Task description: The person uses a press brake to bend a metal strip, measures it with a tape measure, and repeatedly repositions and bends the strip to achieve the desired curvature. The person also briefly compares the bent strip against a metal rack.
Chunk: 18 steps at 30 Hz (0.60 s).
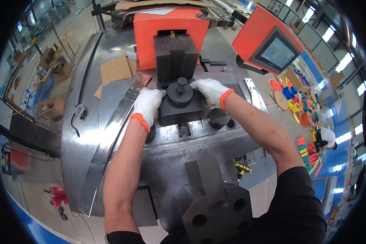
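A black metal block [179, 112] with a round disc [179, 95] and a hex bolt [182, 82] on top sits on the steel machine table. My left hand [147, 102], in a white knit glove with an orange cuff, is closed at the block's left side, its thumb by the edge. From the right, my right hand [210, 89], gloved alike, reaches to the block's far right edge with bent fingers. The fingertips of both hands are partly hidden. Alongside my left hand lies a long shiny metal bar [117, 116] with holes at its ends.
Behind the block stands a black ram [176, 57] in an orange machine body [144, 34]. An orange-framed screen [275, 51] is at right. A black holed die block [215, 203] stands close in front of me. Round black post [218, 118], tape measure [81, 110], yellow-black pliers [242, 168], cardboard [116, 69].
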### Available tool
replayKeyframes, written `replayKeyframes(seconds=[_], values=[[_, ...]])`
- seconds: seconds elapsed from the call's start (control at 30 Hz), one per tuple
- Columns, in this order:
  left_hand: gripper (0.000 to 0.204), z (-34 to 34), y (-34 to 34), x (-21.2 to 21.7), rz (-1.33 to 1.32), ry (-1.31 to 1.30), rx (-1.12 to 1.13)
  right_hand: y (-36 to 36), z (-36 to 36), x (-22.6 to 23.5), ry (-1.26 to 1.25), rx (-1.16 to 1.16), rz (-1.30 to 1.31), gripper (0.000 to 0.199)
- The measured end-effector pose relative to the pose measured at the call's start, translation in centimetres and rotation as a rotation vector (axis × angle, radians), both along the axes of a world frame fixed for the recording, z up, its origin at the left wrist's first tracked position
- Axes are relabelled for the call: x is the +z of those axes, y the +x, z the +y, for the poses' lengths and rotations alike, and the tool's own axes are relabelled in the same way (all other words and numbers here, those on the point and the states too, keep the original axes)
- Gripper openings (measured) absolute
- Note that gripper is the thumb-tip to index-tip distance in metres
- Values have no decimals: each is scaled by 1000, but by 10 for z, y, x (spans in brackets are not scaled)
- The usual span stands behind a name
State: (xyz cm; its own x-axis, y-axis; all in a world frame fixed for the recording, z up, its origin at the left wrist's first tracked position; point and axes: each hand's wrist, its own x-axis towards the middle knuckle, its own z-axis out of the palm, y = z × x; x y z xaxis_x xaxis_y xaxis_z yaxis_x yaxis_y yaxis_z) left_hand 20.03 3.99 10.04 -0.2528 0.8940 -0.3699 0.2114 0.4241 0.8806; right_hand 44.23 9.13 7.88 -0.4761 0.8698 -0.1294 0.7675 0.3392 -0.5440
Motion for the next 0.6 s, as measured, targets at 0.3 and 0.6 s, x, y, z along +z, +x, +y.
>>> replayKeyframes(seconds=[0.3, 0.6], values=[[60, -7, -2, 11, 218, -42, -21, -36, -20, 36, -213, -628, -15, 73], [80, -115, -144, 25, 1180, 93, -272, -30, -16, 27, -152, -672, -2, 69]])
